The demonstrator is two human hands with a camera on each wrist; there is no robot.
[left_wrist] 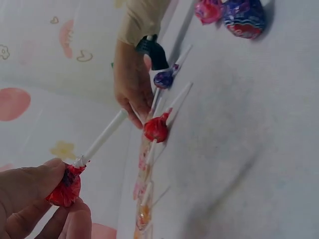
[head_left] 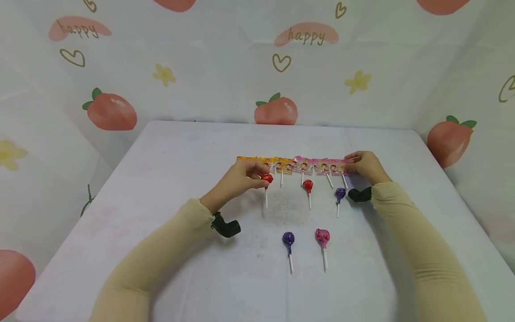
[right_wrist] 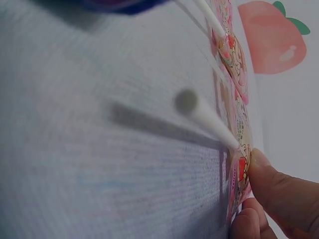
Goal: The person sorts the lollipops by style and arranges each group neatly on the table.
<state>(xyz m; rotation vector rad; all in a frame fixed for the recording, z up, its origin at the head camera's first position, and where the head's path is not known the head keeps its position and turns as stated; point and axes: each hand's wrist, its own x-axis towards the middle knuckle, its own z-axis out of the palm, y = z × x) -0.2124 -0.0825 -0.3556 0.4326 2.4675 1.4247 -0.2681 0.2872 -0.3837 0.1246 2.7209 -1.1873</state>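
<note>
My left hand pinches a red-wrapped lollipop by its head between thumb and fingers, with its white stick pointing away. At the right end of a row of flat-wrapped lollipops, my right hand pinches the edge of a pink wrapper between thumb and fingers. That row runs from orange wrappers on the left to pink ones on the right, sticks toward me. Between the hands lie another red lollipop and a purple lollipop.
Nearer to me on the white table lie a second purple lollipop and a pink lollipop. A white cloth printed with peaches and hearts hangs behind the table. Black wrist mounts stick out from both sleeves.
</note>
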